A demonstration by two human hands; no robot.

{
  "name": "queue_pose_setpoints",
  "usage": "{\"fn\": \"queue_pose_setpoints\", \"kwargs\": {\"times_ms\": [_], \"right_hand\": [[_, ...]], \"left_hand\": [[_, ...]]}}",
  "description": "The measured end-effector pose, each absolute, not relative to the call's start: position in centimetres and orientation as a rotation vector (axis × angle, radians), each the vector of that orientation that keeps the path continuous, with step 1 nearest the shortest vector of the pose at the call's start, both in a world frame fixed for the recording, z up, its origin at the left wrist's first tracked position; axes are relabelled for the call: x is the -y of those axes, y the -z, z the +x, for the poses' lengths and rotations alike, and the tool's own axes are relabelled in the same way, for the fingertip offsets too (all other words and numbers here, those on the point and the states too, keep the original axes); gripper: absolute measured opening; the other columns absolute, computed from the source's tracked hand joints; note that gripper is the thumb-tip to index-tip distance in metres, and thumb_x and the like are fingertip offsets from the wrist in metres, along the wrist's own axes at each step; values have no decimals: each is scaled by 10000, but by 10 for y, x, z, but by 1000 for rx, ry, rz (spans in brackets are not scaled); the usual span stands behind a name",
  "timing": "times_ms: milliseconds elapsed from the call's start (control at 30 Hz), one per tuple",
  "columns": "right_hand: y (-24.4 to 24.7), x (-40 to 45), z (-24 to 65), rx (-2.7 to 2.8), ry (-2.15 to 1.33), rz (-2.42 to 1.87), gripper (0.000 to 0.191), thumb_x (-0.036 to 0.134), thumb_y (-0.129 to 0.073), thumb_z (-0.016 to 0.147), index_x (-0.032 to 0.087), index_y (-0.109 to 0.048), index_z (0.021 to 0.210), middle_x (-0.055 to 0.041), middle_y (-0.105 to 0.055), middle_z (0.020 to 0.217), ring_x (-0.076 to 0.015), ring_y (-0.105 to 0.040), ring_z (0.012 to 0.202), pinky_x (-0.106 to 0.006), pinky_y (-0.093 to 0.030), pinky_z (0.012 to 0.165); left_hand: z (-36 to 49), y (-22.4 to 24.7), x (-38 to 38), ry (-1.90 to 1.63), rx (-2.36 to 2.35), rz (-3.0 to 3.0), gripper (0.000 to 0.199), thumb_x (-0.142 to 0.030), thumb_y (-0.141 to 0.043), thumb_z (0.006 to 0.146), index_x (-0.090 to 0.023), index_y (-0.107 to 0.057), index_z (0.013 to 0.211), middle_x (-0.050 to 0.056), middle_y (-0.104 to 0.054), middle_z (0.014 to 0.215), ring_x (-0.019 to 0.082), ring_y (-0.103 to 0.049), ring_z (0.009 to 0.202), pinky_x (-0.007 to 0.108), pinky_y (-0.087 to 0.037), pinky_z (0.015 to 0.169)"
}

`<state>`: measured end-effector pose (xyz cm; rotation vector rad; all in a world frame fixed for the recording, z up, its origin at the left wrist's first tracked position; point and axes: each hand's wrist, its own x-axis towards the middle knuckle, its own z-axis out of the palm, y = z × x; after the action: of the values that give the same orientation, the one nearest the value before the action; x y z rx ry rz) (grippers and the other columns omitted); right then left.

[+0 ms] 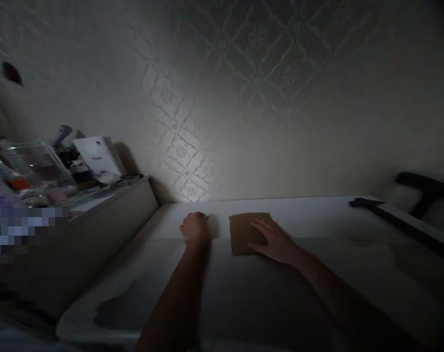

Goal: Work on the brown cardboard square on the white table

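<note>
Two hands rest on a pale desk (pixel 317 215) in dim light, either side of a flat brown card (pixel 246 230), perhaps cardboard or an envelope; the material cannot be told. The brown card lies flat near the far edge of the desk, close to the patterned wall (pixel 222 98). The right hand (pixel 277 242) lies on the card's near right corner, fingers released and spread flat, pressing down rather than gripping. The left hand (pixel 194 227) sits just left of the card, apart from it, curled into a loose fist; a small glinting thing (pixel 206 216) shows at its fingertips, too small and dark to identify, so whether the hand grips it is only likely.

Judged risks: the flat palm holds the card by friction alone, so a sideways push could let it slide on the smooth surface towards the wall. If the glinting thing is a blade or point, the right fingers lie near any line drawn across the card. Poor light makes edges hard to judge.

Left of the card, beyond a step in level, a lower shelf (pixel 112 195) carries a clear plastic box (pixel 34 166), a white tilted panel (pixel 97 156) and small clutter. Right of the card, well apart, a dark long-handled tool (pixel 390 212) lies at the desk's edge, a dark chair frame (pixel 427 188) behind it.
</note>
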<state>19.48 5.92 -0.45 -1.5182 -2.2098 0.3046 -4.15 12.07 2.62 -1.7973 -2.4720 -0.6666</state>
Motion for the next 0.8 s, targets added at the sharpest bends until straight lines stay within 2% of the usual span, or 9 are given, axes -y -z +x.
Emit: {"fn": "queue_pose_setpoints", "kwargs": {"times_ms": [133, 267, 367, 467, 533, 633, 800], "right_hand": [[6, -61, 196, 2161, -295, -1480, 683, 560, -497, 797, 147, -429, 1337, -126, -408, 1397, -266, -322, 1305, -437, -234, 1084], [10, -68, 204, 2049, -288, -1446, 521, 394, -417, 867, 175, -414, 1340, -112, -470, 1349, -244, -412, 1246, -426, -316, 1041], [15, -72, 213, 1931, -258, -1471, 469, 319, -387, 870, 194, -426, 1321, -106, -523, 1294, -233, -465, 1201, -425, -350, 1017], [18, -72, 219, 1822, -221, -1518, 464, 324, -382, 865, 162, -445, 1296, -120, -531, 1280, -230, -476, 1189, -412, -370, 1006], [19, -69, 223, 1790, -208, -1531, 461, 326, -386, 859, 166, -457, 1286, -118, -543, 1265, -230, -486, 1178, -414, -385, 992], [18, -61, 229, 1798, -160, -1548, 461, 317, -401, 844, 179, -475, 1277, -114, -569, 1231, -239, -502, 1160, -427, -388, 985], [14, -39, 270, 1818, -30, -1668, 481, 307, -386, 837, 138, -478, 1278, -135, -560, 1236, -248, -495, 1165, -409, -387, 986]], "left_hand": [[-29, -33, -116, 710, 2338, -1894, 311, -276, -422, 863, -224, -667, 1047, 89, -648, 1084, 256, -594, 996, 347, -449, 806], [3, -34, -99, 752, 2002, -2337, 323, -321, -412, 880, -201, -652, 1059, 75, -643, 1085, 191, -594, 985, 268, -428, 871], [33, -28, -80, 579, 1752, -2658, 439, -471, -419, 864, -215, -583, 1181, 88, -564, 1239, 243, -509, 1141, 365, -355, 993], [57, -19, -64, 380, 1625, -2792, 645, -608, -360, 840, -244, -376, 1372, 101, -344, 1445, 315, -253, 1341, 527, -154, 1079], [69, -17, -56, 257, 1656, -2806, 741, -667, -309, 821, -222, -300, 1413, 131, -233, 1490, 347, -134, 1375, 567, -82, 1076], [80, -19, -46, 138, 1741, -2803, 849, -720, -273, 784, -167, -259, 1427, 175, -162, 1499, 381, -98, 1373, 576, -84, 1067], [92, -24, -23, 120, 1830, -2726, 937, -761, -284, 735, -104, -296, 1403, 241, -174, 1477, 437, -126, 1349, 612, -102, 1043]]}}
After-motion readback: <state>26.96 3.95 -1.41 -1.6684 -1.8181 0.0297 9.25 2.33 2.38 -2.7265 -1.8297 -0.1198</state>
